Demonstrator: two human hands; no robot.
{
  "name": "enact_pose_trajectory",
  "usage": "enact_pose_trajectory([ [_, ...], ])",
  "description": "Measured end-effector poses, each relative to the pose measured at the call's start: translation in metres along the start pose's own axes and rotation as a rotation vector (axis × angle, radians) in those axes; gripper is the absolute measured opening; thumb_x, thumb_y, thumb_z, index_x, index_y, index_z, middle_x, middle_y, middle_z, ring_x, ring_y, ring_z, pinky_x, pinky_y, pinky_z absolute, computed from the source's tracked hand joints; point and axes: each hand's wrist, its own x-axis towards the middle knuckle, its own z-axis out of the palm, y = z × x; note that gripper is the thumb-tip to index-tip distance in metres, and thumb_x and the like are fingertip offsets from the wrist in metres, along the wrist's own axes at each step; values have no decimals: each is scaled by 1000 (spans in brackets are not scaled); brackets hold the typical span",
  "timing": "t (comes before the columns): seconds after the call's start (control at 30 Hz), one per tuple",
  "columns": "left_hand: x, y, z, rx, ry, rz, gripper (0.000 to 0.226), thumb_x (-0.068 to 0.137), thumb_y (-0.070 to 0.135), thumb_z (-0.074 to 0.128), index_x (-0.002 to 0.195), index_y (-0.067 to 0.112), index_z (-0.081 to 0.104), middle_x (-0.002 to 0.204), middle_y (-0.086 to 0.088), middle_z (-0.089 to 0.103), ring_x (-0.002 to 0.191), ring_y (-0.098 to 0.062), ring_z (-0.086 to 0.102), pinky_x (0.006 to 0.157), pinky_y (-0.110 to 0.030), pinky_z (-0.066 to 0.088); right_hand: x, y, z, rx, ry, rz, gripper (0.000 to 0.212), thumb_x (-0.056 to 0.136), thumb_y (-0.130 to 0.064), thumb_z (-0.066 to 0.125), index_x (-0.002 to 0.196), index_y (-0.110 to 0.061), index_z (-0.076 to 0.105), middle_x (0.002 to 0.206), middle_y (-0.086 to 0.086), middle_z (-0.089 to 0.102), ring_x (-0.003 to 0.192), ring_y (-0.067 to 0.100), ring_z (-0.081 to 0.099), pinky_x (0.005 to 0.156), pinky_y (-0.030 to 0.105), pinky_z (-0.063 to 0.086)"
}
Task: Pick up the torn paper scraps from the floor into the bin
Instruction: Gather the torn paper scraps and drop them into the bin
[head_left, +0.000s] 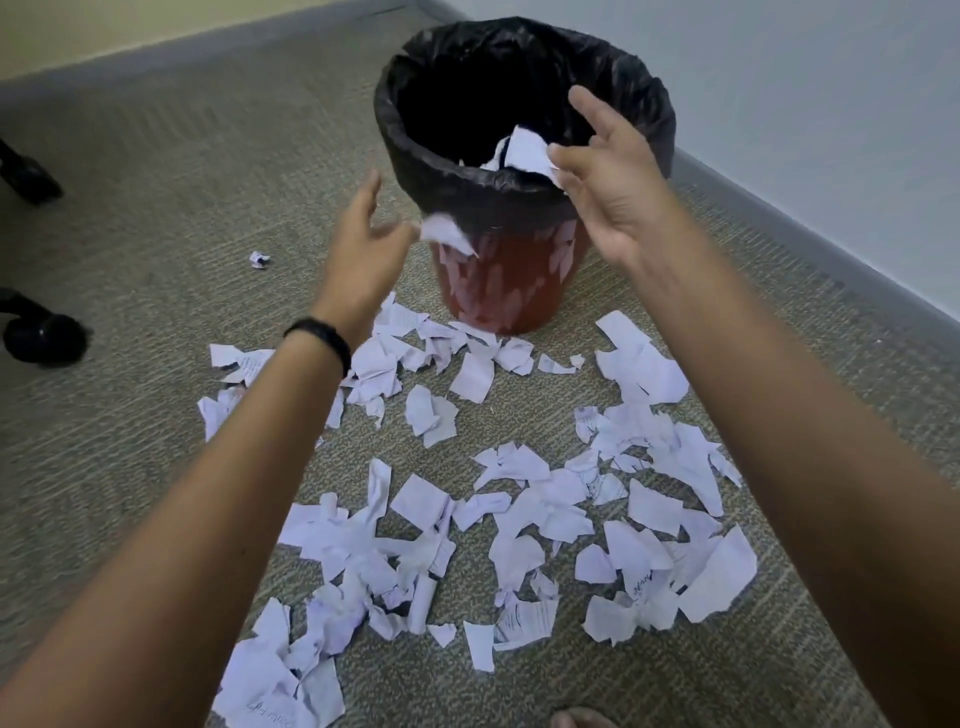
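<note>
A person's two bare arms reach toward a red bin (511, 283) lined with a black bag (631, 85), which stands on grey-green carpet (156, 171) near the corner of a room. The right hand (615, 182) is raised at the bin's near rim, fingers straight and spread, gripping nothing that can be made out; white scraps (522, 150) show just beside its thumb, over the bin's dark mouth, though whether they touch the hand or hang free of it is hard to tell through the blur. The left hand (363, 244), a black band (324, 335) on its wrist, is held lower, to the left of the bin, its fingers loose and parted. A single scrap (447, 234) appears in the air between that hand and the bin's front, just outside the rim and touching neither as far as the blurred view allows.

Torn paper scraps (519, 525) cover the carpet in front of the bin, in a loose spread from its base toward the camera; some bear handwriting. The thickest heap lies at lower left, beneath the left forearm. One small crumpled piece (258, 259) lies apart on the carpet, left of the bin. Black chair castors (44, 338) stand at the left edge. A grey skirting board (810, 254) runs along the pale wall (805, 104) behind the bin. A bare toe (576, 719) shows at the bottom edge.
</note>
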Motion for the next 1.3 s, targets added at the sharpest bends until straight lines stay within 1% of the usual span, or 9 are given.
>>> enact_pose_trajectory([
  [0.13, -16, -72, -18, 106, 14, -117, 61, 96, 14, 50, 149, 19, 21, 155, -3, 24, 136, -20, 35, 109, -36, 36, 14, 9, 9, -485, 23, -155, 57, 85, 11, 48, 133, -20, 50, 151, 1, 33, 142, 19, 24, 112, 31, 32],
  [0.33, -47, -191, -64, 903, -377, -372, 93, 86, 36, 65, 151, 16, 2, 157, -19, -5, 144, -40, -5, 116, -53, 11, 35, 9, 14, -965, 50, -456, 45, 88, 11, 39, 118, -14, 61, 154, 10, 25, 143, 23, 24, 116, 28, 24],
  [0.43, -70, -223, -82, 1122, -605, -541, 105, 82, 48, 64, 148, 27, -14, 154, -16, -23, 142, -44, -13, 113, -58, 16, 24, 13, 18, -928, 121, -861, 37, 82, 6, 36, 102, -4, 65, 137, 15, 45, 133, 25, 40, 112, 29, 32],
  [0.53, -81, -233, -91, 1152, -682, -519, 101, 84, 52, 59, 147, 31, -16, 152, -10, -32, 141, -42, -20, 111, -60, 16, 0, 49, 22, -831, 38, -997, 31, 75, 11, 40, 90, 2, 66, 115, 21, 56, 114, 24, 52, 100, 26, 42],
  [0.63, -77, -235, -93, 1171, -732, -534, 83, 87, 50, 56, 151, 28, 7, 149, -8, -38, 139, -42, -25, 112, -62, 12, -21, 116, 16, -907, -103, -785, 27, 77, 11, 42, 88, 1, 65, 104, 17, 57, 94, 17, 53, 81, 12, 41],
  [0.7, -74, -236, -90, 1204, -757, -564, 70, 88, 50, 54, 145, 19, 27, 148, -11, -39, 139, -43, -24, 111, -62, 14, -22, 165, 9, -1021, -234, -481, 24, 85, 7, 44, 94, -1, 64, 104, 14, 58, 82, 16, 53, 70, 20, 40],
  [0.83, -75, -237, -86, 1239, -719, -544, 100, 85, 56, 55, 146, 29, -20, 149, -13, -36, 140, -44, -20, 111, -61, 18, -18, 230, -12, -1151, -392, 166, 21, 90, -7, 50, 106, 4, 60, 93, 18, 63, 82, 28, 57, 77, 33, 46],
  [1.0, -74, -236, -86, 1229, -731, -550, 101, 87, 51, 57, 145, 31, -24, 148, -13, -38, 140, -44, -22, 111, -61, 16, -27, 257, -12, -1186, -229, 98, 6, 86, -8, 60, 83, -3, 61, 70, 4, 53, 66, 17, 49, 64, 26, 41],
  [1.3, -71, -233, -87, 1177, -764, -575, 103, 87, 45, 60, 143, 33, -26, 146, -12, -42, 137, -42, -28, 111, -64, 13, -24, 263, -9, -1372, -304, -28, 13, 89, -8, 50, 85, -3, 62, 89, 11, 61, 76, 24, 58, 63, 26, 41],
])
